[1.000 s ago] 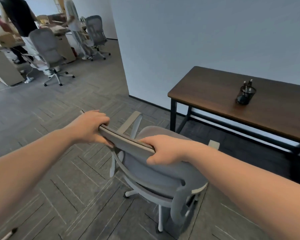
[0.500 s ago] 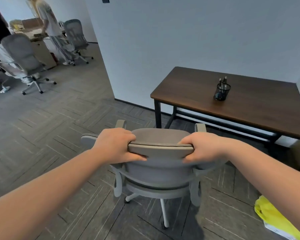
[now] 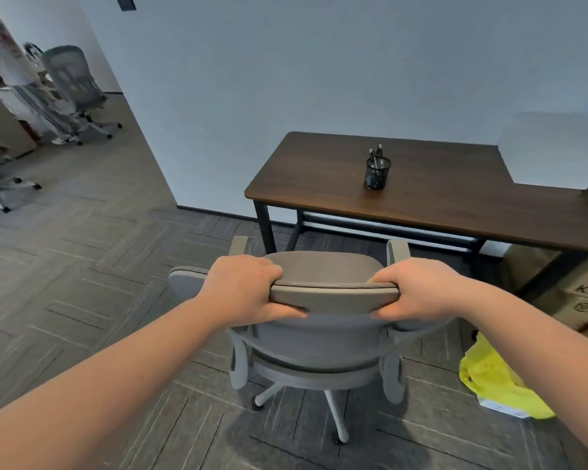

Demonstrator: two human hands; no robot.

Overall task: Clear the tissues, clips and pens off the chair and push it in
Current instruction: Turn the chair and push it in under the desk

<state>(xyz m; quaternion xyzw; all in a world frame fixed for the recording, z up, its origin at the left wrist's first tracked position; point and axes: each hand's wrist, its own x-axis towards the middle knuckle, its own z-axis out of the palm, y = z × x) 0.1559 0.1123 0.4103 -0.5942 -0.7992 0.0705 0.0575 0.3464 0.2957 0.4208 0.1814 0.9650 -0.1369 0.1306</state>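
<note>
Chair [image 3: 323, 337] stands on the floor short of the table [image 3: 455, 191], facing it; our left hand [image 3: 248, 290] and right hand [image 3: 418, 290] both clasp its backrest's top edge.

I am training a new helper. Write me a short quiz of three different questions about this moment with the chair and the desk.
1. True or false: both hands grip the top of the chair backrest.
2. What stands on the desk? A) a lamp B) a mesh pen cup C) a laptop
3. Fill in: the chair is not yet pushed ___ the desk.

Key
1. True: the left hand and the right hand hold it.
2. B, the pen cup.
3. under
</note>
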